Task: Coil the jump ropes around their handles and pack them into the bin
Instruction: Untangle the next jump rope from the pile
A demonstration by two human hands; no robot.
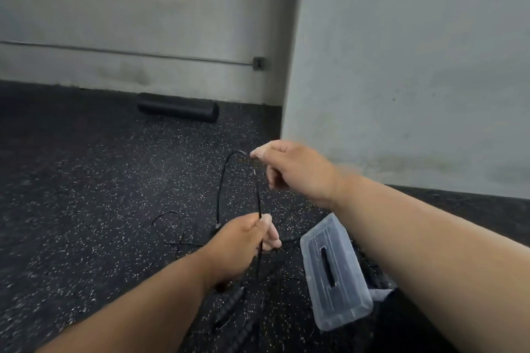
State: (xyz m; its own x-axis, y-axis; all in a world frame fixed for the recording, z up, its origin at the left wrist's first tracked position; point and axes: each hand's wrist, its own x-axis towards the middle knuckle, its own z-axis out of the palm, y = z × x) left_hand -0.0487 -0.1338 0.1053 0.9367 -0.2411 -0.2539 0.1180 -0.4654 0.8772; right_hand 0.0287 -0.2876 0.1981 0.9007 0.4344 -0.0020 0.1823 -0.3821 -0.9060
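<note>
Left hand (241,243), right hand (289,169) pinch rope (259,198).

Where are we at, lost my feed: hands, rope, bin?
Both hands pinching rope: left hand low, right hand high. Handles on floor, uncoiled. Bin alongside, unobstructed.

dim, flat light; motion blur throughout; wide-angle bending at edges

black rope (259,198), speckled black floor (86,180), clear bin (335,275)
</note>
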